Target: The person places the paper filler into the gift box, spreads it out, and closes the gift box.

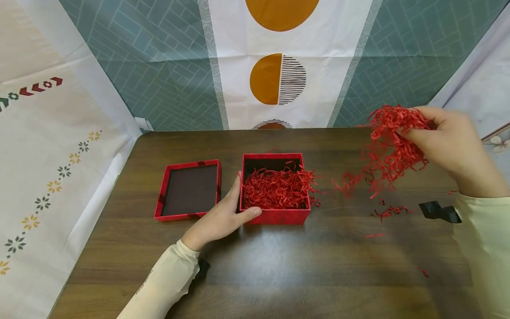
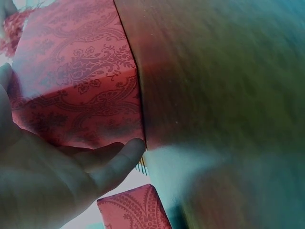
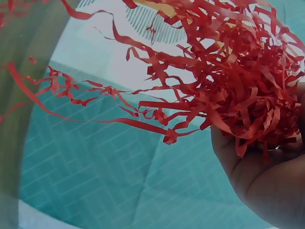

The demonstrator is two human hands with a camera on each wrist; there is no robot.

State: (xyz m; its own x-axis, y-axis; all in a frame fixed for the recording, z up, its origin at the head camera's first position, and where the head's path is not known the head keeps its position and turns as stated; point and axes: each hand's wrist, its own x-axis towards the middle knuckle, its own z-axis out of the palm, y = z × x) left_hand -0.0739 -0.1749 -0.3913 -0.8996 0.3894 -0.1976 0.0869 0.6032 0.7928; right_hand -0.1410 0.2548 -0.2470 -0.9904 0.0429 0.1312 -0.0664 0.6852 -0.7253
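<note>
My right hand (image 1: pixel 458 146) holds a loose clump of red shredded paper (image 1: pixel 394 141) above the table's right side, its thumb and fingers round the strands. Long strips trail from the clump (image 3: pixel 248 86) in the right wrist view. An open red box (image 1: pixel 275 217) stands mid-table, its dark inside largely filled with more red shreds (image 1: pixel 275 188), some hanging over the right rim. My left hand (image 1: pixel 225 217) rests against the box's front left corner, fingers straight along the left side and thumb on the front rim. Patterned box sides (image 2: pixel 76 86) show in the left wrist view.
The red box lid (image 1: pixel 189 212) lies left of the box, dark inside facing up. Stray paper shreds (image 1: pixel 390 212) lie on the brown wooden table (image 1: pixel 318 266) to the right. Patterned cloth hangings (image 1: pixel 167 75) stand along the back and both sides.
</note>
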